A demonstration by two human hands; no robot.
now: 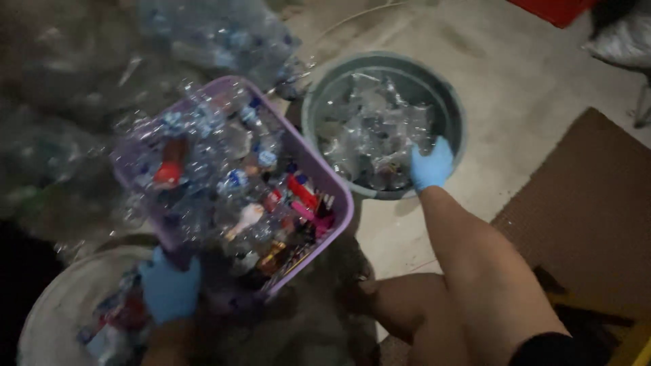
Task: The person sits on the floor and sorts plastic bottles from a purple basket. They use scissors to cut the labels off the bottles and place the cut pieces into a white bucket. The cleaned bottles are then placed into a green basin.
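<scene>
Lilac plastic rectangular basket (pixel 330 184), tilted, packed w/ crushed clear plastic bottles (pixel 234 173), blue caps, red and pink wrappers. Left hand (pixel 169 288) in blue glove, fingers closed on the basket's near corner, holding it above a white round bowl (pixel 57 308) w/ mixed scraps. Right hand (pixel 431 165), also blue-gloved, rests at the near rim of a grey round plastic bucket (pixel 386 68) holding clear bottles; fingers' grip can't tell. Basket's right edge just beside bucket. Bare concrete floor (pixel 522 88) open to the right; brown mat (pixel 586 210) near.
</scene>
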